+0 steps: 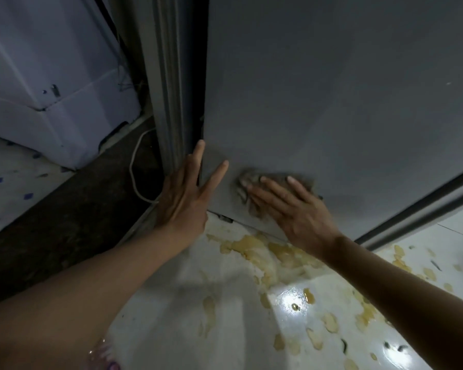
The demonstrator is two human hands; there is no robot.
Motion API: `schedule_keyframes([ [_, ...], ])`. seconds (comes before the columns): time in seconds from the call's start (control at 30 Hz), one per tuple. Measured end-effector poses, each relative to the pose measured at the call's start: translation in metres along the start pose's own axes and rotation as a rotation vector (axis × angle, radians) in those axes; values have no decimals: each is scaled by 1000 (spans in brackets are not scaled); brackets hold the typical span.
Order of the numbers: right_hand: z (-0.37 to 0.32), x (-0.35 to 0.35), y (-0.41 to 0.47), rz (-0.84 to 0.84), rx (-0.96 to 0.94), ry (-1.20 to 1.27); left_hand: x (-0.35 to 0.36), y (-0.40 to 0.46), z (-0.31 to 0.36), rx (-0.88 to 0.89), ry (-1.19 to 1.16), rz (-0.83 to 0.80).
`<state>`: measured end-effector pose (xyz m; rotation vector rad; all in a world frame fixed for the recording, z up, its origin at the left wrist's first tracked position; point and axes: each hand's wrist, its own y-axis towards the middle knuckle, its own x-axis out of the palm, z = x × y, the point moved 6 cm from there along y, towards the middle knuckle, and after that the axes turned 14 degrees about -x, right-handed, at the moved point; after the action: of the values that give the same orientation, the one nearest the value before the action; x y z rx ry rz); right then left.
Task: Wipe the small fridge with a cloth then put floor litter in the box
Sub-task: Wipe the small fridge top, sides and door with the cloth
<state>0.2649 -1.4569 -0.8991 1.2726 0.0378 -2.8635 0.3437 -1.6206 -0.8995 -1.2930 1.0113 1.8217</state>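
Note:
The small grey fridge fills the upper right, its flat side panel facing me. My right hand lies flat on a grey-brown cloth and presses it against the panel's lower part, near the bottom corner. My left hand rests on the fridge's left edge with fingers spread, holding nothing. Yellowish flakes of litter lie scattered over the glossy white floor below the fridge.
A white appliance or cabinet stands at the upper left. A white cable runs down the dark gap beside the fridge. A dark strip of floor lies at the left. No box is in view.

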Motion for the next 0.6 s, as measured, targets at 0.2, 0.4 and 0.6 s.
schedule_keyframes([
  [0.2, -27, 20, 30, -79, -133, 18, 13, 6, -14, 3, -15, -50],
  [0.4, -67, 57, 51, -442, -310, 78, 8, 11, -33, 28, -64, -104],
  [0.6, 0, -17, 75, 58, 20, 63, 13, 9, -63, -151, -247, -148],
])
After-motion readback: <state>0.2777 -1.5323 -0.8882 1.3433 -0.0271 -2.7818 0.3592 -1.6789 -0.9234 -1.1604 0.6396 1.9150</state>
